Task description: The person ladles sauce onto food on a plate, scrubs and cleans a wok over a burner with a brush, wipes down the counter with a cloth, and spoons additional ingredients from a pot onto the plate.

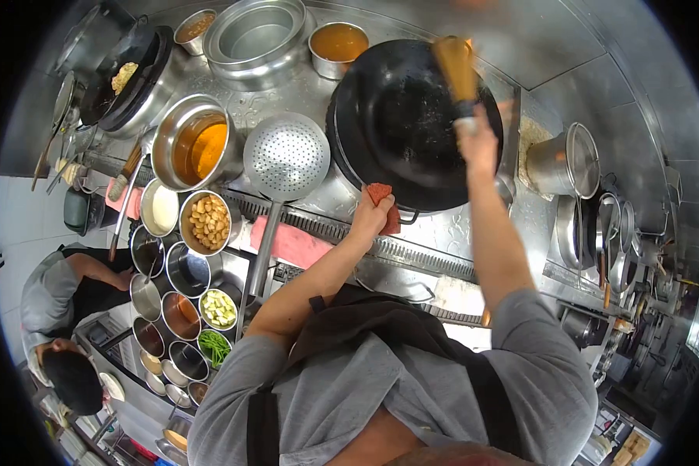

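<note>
In the head view, my left hand [373, 216] is closed on a folded red cloth [382, 203] at the near left rim of a large black wok [412, 124]. My right hand [476, 142] grips the handle of a bamboo brush [456, 70], blurred by motion, over the wok's right side. The wok's inside is dark and wet-looking, with no food visible. Left of the wok, a perforated steel strainer [287, 155] rests with its handle toward me. A pot of orange oil [202, 147] stands beyond the strainer's left edge.
Pots of potato-like chunks [209, 223], pale green pieces [218, 308] and green vegetables [213, 348] stand at the left. A co-worker [62, 334] is at the far left. A lidded steel pot [559, 161] sits right of the wok. A pink cloth [291, 242] lies on the front edge.
</note>
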`<state>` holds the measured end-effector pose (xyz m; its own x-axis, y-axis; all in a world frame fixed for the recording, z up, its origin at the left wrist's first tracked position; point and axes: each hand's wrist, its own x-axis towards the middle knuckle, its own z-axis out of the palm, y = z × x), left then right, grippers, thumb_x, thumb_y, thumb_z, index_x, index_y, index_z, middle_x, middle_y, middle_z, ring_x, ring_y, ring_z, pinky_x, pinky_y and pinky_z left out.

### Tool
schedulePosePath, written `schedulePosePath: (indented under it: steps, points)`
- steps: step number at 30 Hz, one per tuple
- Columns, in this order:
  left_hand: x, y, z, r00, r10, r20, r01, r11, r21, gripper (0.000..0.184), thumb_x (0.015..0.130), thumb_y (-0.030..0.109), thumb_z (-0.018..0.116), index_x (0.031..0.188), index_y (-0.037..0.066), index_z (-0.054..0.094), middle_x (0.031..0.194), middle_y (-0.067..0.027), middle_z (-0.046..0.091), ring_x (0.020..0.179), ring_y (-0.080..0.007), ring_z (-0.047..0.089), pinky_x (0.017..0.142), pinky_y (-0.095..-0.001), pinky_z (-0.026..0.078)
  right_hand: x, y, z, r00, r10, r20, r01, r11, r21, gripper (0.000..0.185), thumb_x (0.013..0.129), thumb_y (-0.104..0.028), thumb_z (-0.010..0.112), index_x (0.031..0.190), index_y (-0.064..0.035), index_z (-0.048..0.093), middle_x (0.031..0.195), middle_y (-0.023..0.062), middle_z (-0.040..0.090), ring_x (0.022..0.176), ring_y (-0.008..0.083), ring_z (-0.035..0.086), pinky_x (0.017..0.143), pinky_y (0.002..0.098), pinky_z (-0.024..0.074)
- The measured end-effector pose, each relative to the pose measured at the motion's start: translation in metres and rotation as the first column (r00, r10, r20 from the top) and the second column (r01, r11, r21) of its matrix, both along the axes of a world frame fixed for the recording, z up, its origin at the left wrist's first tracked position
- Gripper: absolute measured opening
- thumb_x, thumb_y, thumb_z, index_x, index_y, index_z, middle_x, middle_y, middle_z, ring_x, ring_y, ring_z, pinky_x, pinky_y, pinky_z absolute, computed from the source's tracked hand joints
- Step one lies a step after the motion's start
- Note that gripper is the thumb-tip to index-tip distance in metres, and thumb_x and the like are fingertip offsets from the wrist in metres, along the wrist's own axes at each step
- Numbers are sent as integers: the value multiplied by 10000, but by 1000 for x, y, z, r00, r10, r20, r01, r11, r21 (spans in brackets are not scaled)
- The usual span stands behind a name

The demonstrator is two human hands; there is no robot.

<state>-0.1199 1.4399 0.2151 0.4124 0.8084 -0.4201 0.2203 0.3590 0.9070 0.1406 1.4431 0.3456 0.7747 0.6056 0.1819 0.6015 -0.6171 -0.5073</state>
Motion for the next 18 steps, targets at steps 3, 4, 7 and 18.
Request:
schedulePosePath:
  steps: [3, 4, 7, 18]
  points:
    - [-26, 11, 41, 996, -73, 57, 80, 986, -149, 463, 909, 321, 578, 1222, -12, 504, 1040, -137, 620, 931, -200, 611, 792, -307, 485, -62, -4, -28, 871, 194, -452, -263, 960, -94, 672, 791, -350, 667, 1389, -130, 454, 1208, 242, 591, 1146, 371, 566, 986, 406, 434]
    - [-38, 15, 53, 981, -93, 169, 131, 965, -228, 590, 898, 386, 584, 1270, -62, 484, 1127, -191, 617, 1021, -243, 599, 883, -322, 454, -67, -21, -39, 864, 348, -365, -389, 920, -44, 701, 770, -282, 717, 1404, -147, 450, 1027, 166, 673, 906, 237, 657, 872, 336, 477]
    - [-87, 17, 59, 994, -75, 80, 74, 997, 21, 511, 901, 355, 603, 1245, -14, 519, 1095, -149, 630, 963, -202, 606, 860, -332, 465, -38, -75, 5, 776, 475, -415, -581, 794, -178, 676, 770, -316, 722, 1390, -237, 465, 1166, 186, 630, 1056, 310, 615, 940, 375, 459]
    - [-191, -6, -23, 878, -65, -475, 346, 771, 534, 797, 722, 148, 682, 1417, 60, 302, 1110, -278, 598, 1018, -456, 583, 875, -483, 480, 16, -24, 9, 999, -43, -21, 40, 994, -105, 627, 806, -351, 658, 1366, -148, 461, 1039, 257, 643, 966, 410, 626, 844, 478, 494]
